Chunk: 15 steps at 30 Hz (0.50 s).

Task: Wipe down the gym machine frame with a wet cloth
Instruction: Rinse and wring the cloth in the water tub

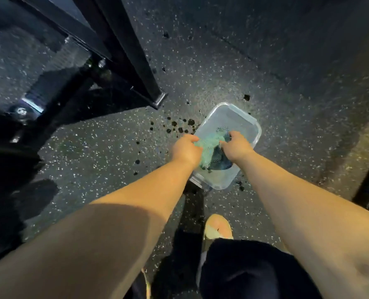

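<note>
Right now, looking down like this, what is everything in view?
gym machine frame: one, black, upper left, its foot on the floor
floor: dark with pale speckles, all around
plastic container: one, clear, on the floor at centre
green cloth: one, pale green, bunched over the container
dark checked fabric: one piece, navy, in the container under the green cloth
wet spots: many, black, scattered on the floor around the container
sandal: one, yellowish, bottom centre
left hand: grip on the cloth's left end
right hand: grip on its right end
</note>
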Each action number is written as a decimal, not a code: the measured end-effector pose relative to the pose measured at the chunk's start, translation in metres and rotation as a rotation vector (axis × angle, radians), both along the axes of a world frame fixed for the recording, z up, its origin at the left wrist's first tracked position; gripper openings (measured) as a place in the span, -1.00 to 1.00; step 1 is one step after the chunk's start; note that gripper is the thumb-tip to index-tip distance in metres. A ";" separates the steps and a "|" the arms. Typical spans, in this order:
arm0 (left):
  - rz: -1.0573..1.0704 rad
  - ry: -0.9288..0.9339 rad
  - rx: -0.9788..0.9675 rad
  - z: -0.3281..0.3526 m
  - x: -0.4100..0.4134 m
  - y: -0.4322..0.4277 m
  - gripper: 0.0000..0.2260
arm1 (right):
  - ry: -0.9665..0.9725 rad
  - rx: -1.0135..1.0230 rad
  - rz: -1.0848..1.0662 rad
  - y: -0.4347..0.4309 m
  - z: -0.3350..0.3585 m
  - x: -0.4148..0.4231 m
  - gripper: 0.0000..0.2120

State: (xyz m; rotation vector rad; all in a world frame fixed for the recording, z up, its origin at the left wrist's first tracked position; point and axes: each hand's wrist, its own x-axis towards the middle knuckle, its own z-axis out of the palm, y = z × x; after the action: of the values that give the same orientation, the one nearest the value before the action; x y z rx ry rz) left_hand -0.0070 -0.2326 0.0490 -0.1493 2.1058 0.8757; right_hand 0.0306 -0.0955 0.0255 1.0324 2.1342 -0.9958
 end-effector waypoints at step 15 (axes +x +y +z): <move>0.430 -0.485 0.210 -0.140 0.008 0.053 -0.67 | 0.014 0.128 0.425 0.025 -0.095 -0.018 -0.63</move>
State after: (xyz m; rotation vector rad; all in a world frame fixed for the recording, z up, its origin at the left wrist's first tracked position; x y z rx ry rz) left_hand 0.0011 -0.1792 -0.0905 -0.6532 1.5387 1.1691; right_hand 0.0131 -0.0707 -0.0694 0.5863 2.3197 -0.6706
